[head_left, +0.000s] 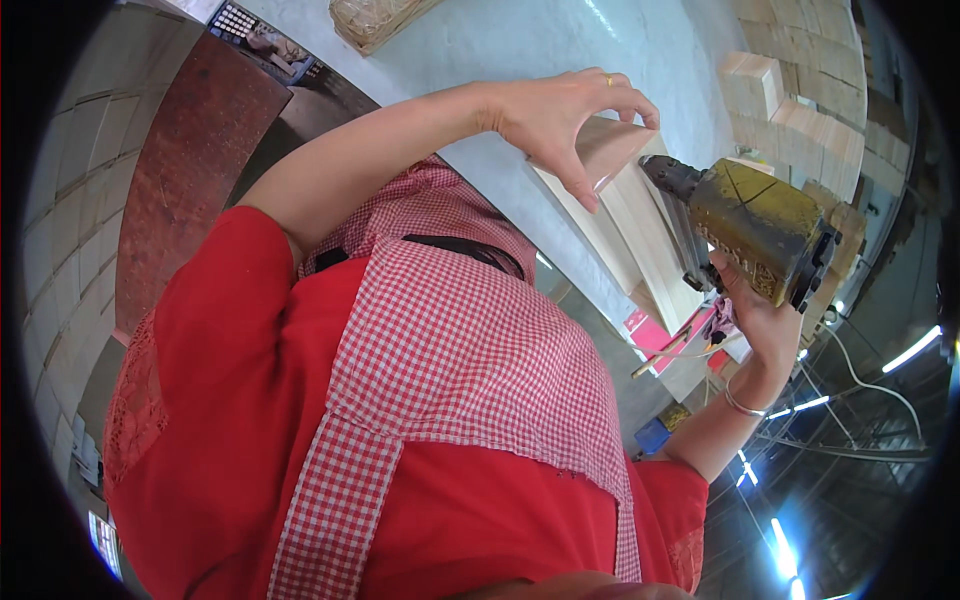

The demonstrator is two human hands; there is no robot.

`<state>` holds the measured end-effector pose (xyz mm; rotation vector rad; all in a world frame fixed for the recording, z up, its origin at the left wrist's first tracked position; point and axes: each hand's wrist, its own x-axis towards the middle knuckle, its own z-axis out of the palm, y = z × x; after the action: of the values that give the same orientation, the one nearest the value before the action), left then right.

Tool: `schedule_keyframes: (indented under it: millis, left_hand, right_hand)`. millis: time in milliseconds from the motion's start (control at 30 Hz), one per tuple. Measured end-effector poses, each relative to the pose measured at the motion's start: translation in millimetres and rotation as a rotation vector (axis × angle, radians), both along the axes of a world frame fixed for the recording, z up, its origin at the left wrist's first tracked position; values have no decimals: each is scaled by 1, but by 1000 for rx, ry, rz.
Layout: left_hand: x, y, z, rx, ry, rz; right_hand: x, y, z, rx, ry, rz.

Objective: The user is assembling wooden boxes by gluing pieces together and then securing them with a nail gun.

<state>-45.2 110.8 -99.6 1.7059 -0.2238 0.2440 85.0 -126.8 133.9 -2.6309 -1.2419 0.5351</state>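
My left hand (562,120) is curved over one end of a pale wooden box (650,232). Its fingers lie along one edge and the thumb presses near the other. The box is long and narrow, with thin boards for sides, and rests on a light grey tabletop (480,90). In my right hand (757,312) is a yellow and black nail gun (755,225), worn and scuffed. Its dark nose end points toward the box, close to the end that my left hand holds. The nail gun hides part of the box's far side, and my right fingers are partly behind its body.
Stacked pale wooden pieces (800,110) stand at the far right. A clear-wrapped bundle (375,20) lies at the table's far edge. Beside the table on the left is a reddish-brown board (190,190). A pink and white item (645,335) and a thin stick (665,350) are by the box's near end.
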Motion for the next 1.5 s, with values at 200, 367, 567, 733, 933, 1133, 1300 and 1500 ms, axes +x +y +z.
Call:
schedule_keyframes:
  millis: [200, 367, 567, 733, 933, 1133, 1300, 1500]
  left_hand:
    - [3, -5, -6, -131, 49, -61]
    - [4, -8, -11, -147, -12, -42]
    - [3, -11, -12, -167, -21, -39]
    - [4, -10, -12, -148, -30, -36]
    - [4, -11, -12, -167, -35, -38]
    - [4, -13, -16, -97, -81, 30]
    - [-13, -21, -24, -27, -77, 101]
    - [-18, -56, -32, 319, -74, 399]
  right_hand:
    - [-2, 1, 2, 13, 27, 55]
    - [-3, 9, 1, 103, -2, -109]
    - [2, 17, 1, 65, -17, -134]
    - [4, 18, -1, 66, 35, -140]
    - [4, 26, 3, -19, 39, -240]
    - [-1, 23, 3, -6, 24, -204]
    - [-25, -8, 5, 23, -74, -244]
    - [-43, -21, 6, -21, 32, -77]
